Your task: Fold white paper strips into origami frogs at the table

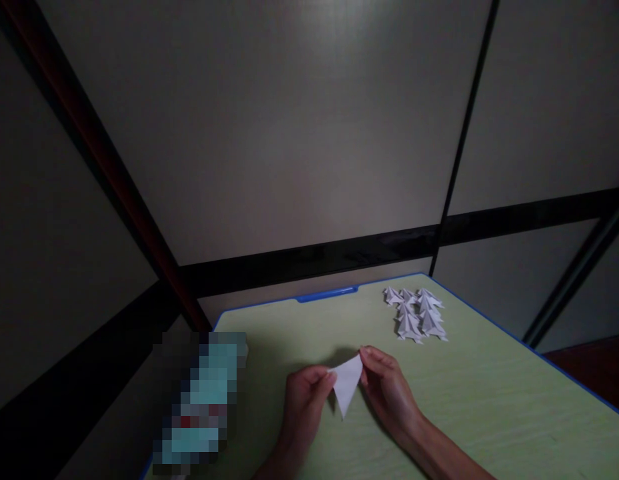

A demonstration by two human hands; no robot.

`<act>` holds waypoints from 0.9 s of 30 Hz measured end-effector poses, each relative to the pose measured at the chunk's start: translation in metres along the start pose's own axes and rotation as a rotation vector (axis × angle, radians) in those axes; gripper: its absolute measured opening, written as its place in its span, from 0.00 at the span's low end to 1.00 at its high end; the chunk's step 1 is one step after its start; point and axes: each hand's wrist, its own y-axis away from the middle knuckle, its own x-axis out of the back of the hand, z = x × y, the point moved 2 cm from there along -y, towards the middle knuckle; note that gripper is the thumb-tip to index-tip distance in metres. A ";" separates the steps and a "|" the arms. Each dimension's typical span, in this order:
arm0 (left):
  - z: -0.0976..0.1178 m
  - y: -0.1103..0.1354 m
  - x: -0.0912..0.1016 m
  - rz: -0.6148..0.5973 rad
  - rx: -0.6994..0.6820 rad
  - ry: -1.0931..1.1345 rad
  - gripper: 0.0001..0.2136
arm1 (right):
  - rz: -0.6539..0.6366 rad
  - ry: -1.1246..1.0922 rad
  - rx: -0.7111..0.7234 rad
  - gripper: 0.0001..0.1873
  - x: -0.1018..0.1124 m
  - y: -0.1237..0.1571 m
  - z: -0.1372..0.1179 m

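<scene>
I've got the white paper point(347, 383) at lower centre of the frame, a bit right of mid, held up btwn both hands. It's a folded triangle w/ its narrow tip pointing down to the bottom edge of the frame, and its short top edge slopes up to the right. Long axis reads near vertical on my feed, w/ the tip a touch left of the top edge's middle.

L hand point(306, 393) pinches the upper-left corner btwn thumb and fingers. R hand point(389, 380) pinches the upper-right corner, sitting slightly higher (I can't make out all its fingertips from here). The sheet bridges the gap, so the hands are apart.

Under them I see the pale green table point(509, 393) w/ blue edging, filling most of the lower frame. Right of centre, toward its far edge, a cluster of folded white paper figures point(422, 317) stands in tight rows, their peaks pointing approx. to the top of the frame. A blue handle point(326, 294) sits on the far edge. Lower left there's a pixelated teal item point(204, 393), ID unclear. Lt. grey panels point(309, 133) w/ a black band point(289, 265) fill the upper frame.
</scene>
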 end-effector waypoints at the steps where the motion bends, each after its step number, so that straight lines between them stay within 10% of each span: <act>1: 0.001 0.001 -0.001 -0.025 0.002 -0.019 0.08 | 0.009 0.026 0.006 0.14 0.001 0.000 0.000; 10: 0.000 0.008 -0.011 -0.151 0.110 -0.072 0.08 | 0.049 0.467 0.080 0.15 0.007 0.001 -0.004; 27: 0.001 0.003 -0.007 -0.067 0.113 -0.032 0.07 | -0.126 0.564 -0.003 0.16 -0.001 0.002 -0.007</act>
